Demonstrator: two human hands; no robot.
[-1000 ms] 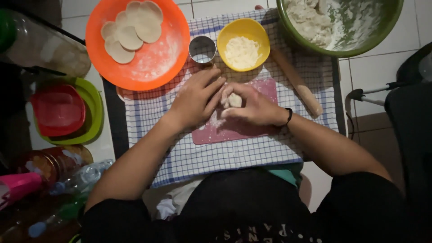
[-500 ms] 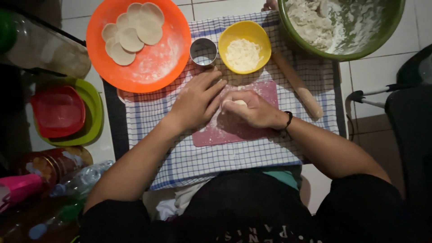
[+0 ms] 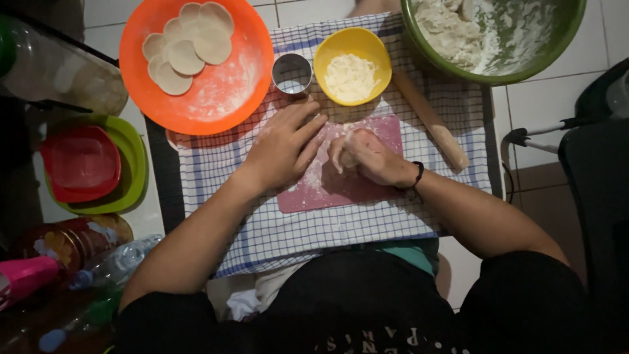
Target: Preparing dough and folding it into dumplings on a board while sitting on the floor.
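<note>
The right hand (image 3: 367, 156) curled its fingers around a dough lump (image 3: 348, 157) on the pink board (image 3: 341, 187) (floured), just right of the left hand (image 3: 283, 147), which lay flat, fingers released

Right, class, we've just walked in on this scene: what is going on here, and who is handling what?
A person works dough on a floured pink board laid over a checked cloth. The right hand curls around a small dough piece, while the left hand lies flat on the board beside it. An orange plate already holds round dough discs. A metal ring cutter, yellow bowl of flour, rolling pin and green dough bowl lie beyond the board.
</note>
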